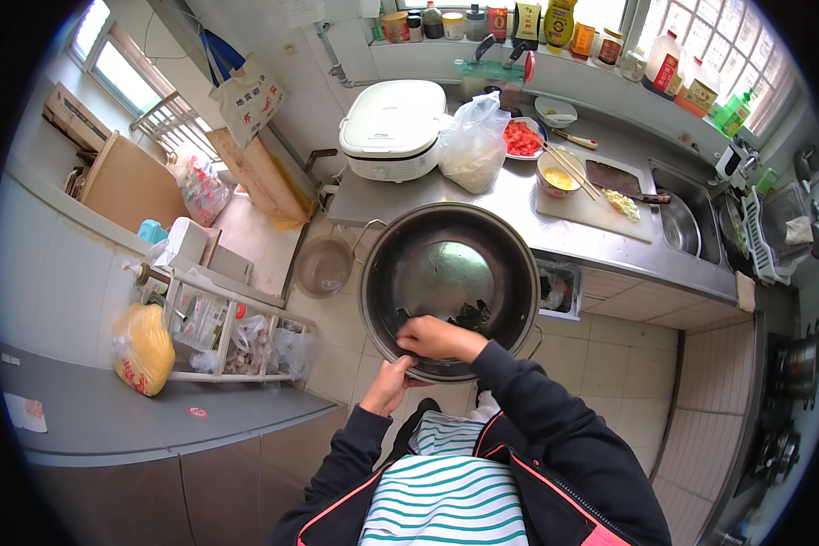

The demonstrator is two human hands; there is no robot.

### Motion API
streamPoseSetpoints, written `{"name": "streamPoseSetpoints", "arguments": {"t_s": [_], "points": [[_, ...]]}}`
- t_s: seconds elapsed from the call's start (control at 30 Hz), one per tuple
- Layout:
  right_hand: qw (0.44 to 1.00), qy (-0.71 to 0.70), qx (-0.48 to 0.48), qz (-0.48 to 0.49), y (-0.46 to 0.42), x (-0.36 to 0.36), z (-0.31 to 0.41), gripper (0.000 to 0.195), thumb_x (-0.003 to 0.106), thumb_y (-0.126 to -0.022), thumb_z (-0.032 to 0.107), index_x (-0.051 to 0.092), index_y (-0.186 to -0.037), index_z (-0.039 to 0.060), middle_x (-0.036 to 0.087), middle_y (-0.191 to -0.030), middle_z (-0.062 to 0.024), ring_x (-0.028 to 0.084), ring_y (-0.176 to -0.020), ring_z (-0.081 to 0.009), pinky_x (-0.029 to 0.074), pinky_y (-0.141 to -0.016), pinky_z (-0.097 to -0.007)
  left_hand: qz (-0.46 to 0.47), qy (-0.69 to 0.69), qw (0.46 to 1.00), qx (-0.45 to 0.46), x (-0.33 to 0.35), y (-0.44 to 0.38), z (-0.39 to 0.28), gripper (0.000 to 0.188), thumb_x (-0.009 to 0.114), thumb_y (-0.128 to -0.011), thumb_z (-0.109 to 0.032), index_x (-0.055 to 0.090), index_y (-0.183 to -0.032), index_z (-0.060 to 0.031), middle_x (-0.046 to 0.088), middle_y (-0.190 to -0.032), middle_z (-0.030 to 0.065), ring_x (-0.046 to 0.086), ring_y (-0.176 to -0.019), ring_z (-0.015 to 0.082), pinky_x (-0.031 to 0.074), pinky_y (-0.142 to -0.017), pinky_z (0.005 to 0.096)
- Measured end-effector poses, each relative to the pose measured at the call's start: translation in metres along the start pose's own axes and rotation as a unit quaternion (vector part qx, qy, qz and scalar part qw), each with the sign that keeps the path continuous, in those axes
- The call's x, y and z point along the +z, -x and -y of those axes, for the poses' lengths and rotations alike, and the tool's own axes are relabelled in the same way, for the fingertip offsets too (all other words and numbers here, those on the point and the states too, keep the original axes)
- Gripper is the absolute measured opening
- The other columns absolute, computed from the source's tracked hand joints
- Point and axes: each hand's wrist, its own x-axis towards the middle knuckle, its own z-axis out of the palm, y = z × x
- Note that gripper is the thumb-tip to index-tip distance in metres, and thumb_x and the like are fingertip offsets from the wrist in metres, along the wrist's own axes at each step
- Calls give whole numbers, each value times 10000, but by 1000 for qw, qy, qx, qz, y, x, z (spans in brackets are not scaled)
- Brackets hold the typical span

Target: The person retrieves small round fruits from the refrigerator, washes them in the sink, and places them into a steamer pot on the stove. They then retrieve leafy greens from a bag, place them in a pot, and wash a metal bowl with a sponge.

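In front of my body is a large, wide metal pot [443, 269] with two wire side handles, tilted so that its inside faces me. My left hand [388, 385] grips its near rim, thumb on the edge and fingers underneath. Inside, close to the near wall, is my right hand [437, 338] with curled fingers. Whether it pinches anything is hidden. Dark green leafy pieces [472, 315] lie in the pot beyond my right wrist, and a small dark bit shows by the fingertips.
The steel counter [512, 222] carries a white electric cooker [394, 126], a plastic bag [478, 147], chopped red food [521, 138], a bowl of beaten egg [558, 179] with chopsticks, and a cleaver [614, 179] on a cutting board [573, 213]. A sink [682, 218] is right; a rack [228, 334] left.
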Motion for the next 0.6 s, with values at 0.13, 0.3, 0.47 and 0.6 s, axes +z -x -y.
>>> {"name": "streamPoseSetpoints", "arguments": {"t_s": [0.13,0.3,0.47,0.6], "points": [[975,166,56,-135,-3,-17,-47,145,590,-724,148,631,-759,13,613,-745,-189,597,-736,-361,482,-647,-439,-30,-18,999,-8,3,5,3,214,465,-811,-53,487,-1015,10,577,-894,92,619,-773,215,557,-653,411],[908,185,-47,-373,-37,-23,-53,530,528,-716,32,403,-1222,-69,339,-1312,-257,315,-1217,-396,307,-1005,-394,-12,-49,999,-2,10,6,6,201,487,-809,-92,510,-975,19,597,-849,73,619,-741,192,551,-647,371],[968,201,-124,-82,-5,25,-31,493,489,-734,46,431,-1211,-63,277,-1356,-256,353,-1208,-400,323,-1000,-385,-23,-41,999,22,6,6,-2,155,485,-813,-68,506,-949,1,579,-831,64,614,-741,189,555,-635,382],[951,202,54,229,27,-13,-34,332,489,-677,25,622,-982,25,617,-925,-193,584,-919,-334,458,-799,-398,-40,-35,998,32,-3,4,1,167,486,-806,-84,534,-924,25,596,-820,67,615,-734,184,553,-623,365]]}}
